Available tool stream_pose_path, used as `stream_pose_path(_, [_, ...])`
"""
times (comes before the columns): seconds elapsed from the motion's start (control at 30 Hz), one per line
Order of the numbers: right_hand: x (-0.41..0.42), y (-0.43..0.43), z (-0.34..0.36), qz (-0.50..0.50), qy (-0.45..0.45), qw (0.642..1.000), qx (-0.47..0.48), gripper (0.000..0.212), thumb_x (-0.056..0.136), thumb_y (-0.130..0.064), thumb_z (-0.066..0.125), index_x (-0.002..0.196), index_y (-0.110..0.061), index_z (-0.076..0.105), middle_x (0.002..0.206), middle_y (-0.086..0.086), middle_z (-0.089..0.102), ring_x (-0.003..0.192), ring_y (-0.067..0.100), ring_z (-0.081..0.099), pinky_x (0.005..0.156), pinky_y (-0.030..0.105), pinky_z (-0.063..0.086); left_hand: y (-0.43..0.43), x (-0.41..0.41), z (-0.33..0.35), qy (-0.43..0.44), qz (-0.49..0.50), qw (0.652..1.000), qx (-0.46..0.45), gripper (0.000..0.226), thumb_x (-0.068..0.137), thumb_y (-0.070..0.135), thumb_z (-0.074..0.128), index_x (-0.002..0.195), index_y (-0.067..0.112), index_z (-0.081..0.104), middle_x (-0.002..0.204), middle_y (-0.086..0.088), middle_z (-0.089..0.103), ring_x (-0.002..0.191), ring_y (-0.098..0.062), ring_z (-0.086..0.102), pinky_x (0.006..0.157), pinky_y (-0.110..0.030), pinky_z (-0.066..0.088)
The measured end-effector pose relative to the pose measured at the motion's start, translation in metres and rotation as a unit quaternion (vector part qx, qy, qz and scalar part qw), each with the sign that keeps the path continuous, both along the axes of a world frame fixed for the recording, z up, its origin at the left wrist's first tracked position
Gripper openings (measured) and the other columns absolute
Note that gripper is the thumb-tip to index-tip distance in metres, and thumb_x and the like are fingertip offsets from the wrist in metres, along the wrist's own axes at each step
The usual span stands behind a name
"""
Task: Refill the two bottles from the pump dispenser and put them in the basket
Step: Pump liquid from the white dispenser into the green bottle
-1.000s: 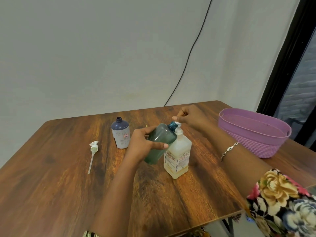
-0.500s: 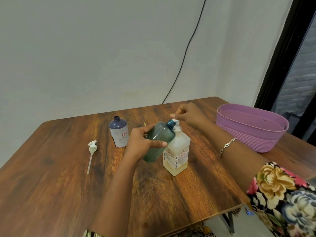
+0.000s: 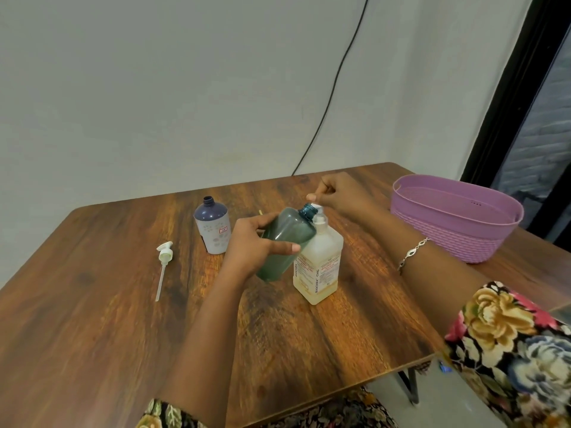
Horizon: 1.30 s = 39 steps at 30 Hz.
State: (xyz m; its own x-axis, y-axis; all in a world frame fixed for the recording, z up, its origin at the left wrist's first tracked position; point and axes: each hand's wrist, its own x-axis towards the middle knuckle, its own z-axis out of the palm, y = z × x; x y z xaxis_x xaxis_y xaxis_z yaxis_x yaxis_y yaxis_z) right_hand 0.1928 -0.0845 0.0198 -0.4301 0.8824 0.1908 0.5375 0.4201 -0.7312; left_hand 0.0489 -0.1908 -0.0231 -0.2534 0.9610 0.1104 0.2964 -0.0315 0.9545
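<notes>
Tabletop [image 3: 92,335]: L grip [image 3: 250,245] holds green bottle [image 3: 285,230] at pump dispenser [image 3: 321,261], R grip [image 3: 343,196] pinches its top; basket [image 3: 448,239] at R edge.

Soft, even, rather dim light fills the room. The wall [image 3: 185,88] behind the grips is a flat grey-green with no hot spots. Shadows are faint: a thin dark smudge at the foot of the purple bottle [image 3: 212,230] left of the left grip [image 3: 251,242], and a soft patch beneath the green bottle [image 3: 284,242] it holds. The table [image 3: 92,335] shows a pale sheen nearer the camera than the grips. Wide-angle bending makes the black frame [image 3: 509,103] far right of the right grip [image 3: 343,196] lean, and the table's edges bow. Focus is soft overall. The label on the dispenser [image 3: 321,267] below the right grip is only partly legible, and the flowered sleeve [image 3: 509,350] looks smeared.
</notes>
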Motion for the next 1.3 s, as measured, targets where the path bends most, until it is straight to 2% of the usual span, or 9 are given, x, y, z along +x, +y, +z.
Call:
stream_pose_path(0.17, [0.001,0.001,0.013,0.015,-0.017,1.000,-0.016,0.022,0.085,-0.020,0.065,0.067,-0.014,0.053,0.072,-0.004,0.057,0.072,0.008,0.052,0.072,0.028,0.043,0.001,-0.003,0.007,0.013,0.001,1.000,0.007,0.072,0.061,0.009,0.081,0.128,0.011,0.054,0.118,-0.002,0.059,0.107,-0.020,0.053,0.096,-0.042,0.044])
stream_pose_path(0.3, [-0.001,0.000,-0.003,-0.010,0.009,1.000,0.007,0.025,0.088,-0.020,0.061,0.066,-0.016,0.049,0.070,-0.005,0.054,0.065,0.005,0.048,0.061,0.019,0.040,0.002,-0.003,-0.001,0.010,0.001,1.000,0.001,0.071,0.061,0.009,0.081,0.127,0.013,0.055,0.113,0.002,0.059,0.105,-0.019,0.052,0.091,-0.036,0.042])
stream_pose_path(0.53, [0.000,-0.003,-0.003,-0.010,0.014,1.000,0.003,0.024,0.087,-0.022,0.063,0.067,-0.016,0.051,0.074,-0.003,0.058,0.072,0.009,0.051,0.068,0.025,0.042,0.001,-0.001,-0.002,0.006,0.004,1.000,0.003,0.071,0.061,0.009,0.082,0.127,0.012,0.056,0.116,-0.001,0.060,0.107,-0.020,0.053,0.091,-0.036,0.044])
stream_pose_path(0.63, [0.002,-0.004,0.012,0.000,0.003,1.000,-0.014,0.023,0.086,-0.018,0.064,0.066,-0.014,0.053,0.072,-0.007,0.057,0.067,0.002,0.050,0.062,0.019,0.040,0.002,-0.001,0.005,0.009,0.008,1.000,0.016,0.068,0.060,0.008,0.082,0.124,0.011,0.058,0.112,0.000,0.061,0.105,-0.019,0.054,0.093,-0.038,0.045])
stream_pose_path(0.77, [-0.003,-0.003,-0.006,-0.026,0.087,0.995,-0.030,0.028,0.088,-0.009,0.062,0.063,-0.012,0.049,0.065,-0.007,0.056,0.051,-0.014,0.052,0.052,0.009,0.042,0.004,-0.003,0.002,0.010,0.013,1.000,0.010,0.068,0.059,0.008,0.082,0.123,0.012,0.058,0.109,0.002,0.060,0.103,-0.018,0.053,0.091,-0.037,0.044])
stream_pose_path(0.83, [-0.002,-0.001,-0.016,-0.032,0.094,0.995,-0.025,0.027,0.086,-0.013,0.063,0.063,-0.013,0.049,0.065,-0.006,0.056,0.054,-0.009,0.053,0.052,0.008,0.042,0.004,-0.003,-0.003,0.005,0.011,1.000,0.000,0.069,0.059,0.009,0.082,0.124,0.012,0.058,0.113,0.001,0.060,0.104,-0.018,0.053,0.091,-0.038,0.044])
stream_pose_path(1.0, [-0.002,-0.002,-0.016,-0.037,0.064,0.997,0.003,0.026,0.085,-0.022,0.064,0.064,-0.015,0.051,0.067,-0.004,0.056,0.062,0.007,0.050,0.067,0.025,0.045,0.003,0.000,-0.004,-0.009,0.010,1.000,-0.007,0.070,0.059,0.009,0.082,0.125,0.013,0.058,0.116,-0.001,0.060,0.106,-0.019,0.054,0.090,-0.037,0.045])
stream_pose_path(1.17, [-0.001,-0.006,0.010,-0.027,-0.003,1.000,0.012,0.025,0.088,-0.016,0.062,0.066,-0.014,0.051,0.069,-0.008,0.055,0.064,0.000,0.049,0.058,0.016,0.041,0.003,-0.001,0.004,0.005,0.017,1.000,0.009,0.071,0.059,0.010,0.082,0.126,0.013,0.057,0.119,-0.002,0.060,0.108,-0.020,0.054,0.096,-0.042,0.044])
stream_pose_path(1.3, [-0.001,-0.005,-0.003,-0.035,0.024,0.999,0.006,0.026,0.088,-0.022,0.062,0.065,-0.017,0.049,0.065,-0.008,0.054,0.059,0.002,0.045,0.054,0.018,0.035,0.004,-0.002,-0.002,0.009,0.014,1.000,0.001,0.073,0.059,0.011,0.083,0.127,0.013,0.056,0.119,-0.002,0.060,0.109,-0.021,0.053,0.096,-0.044,0.044])
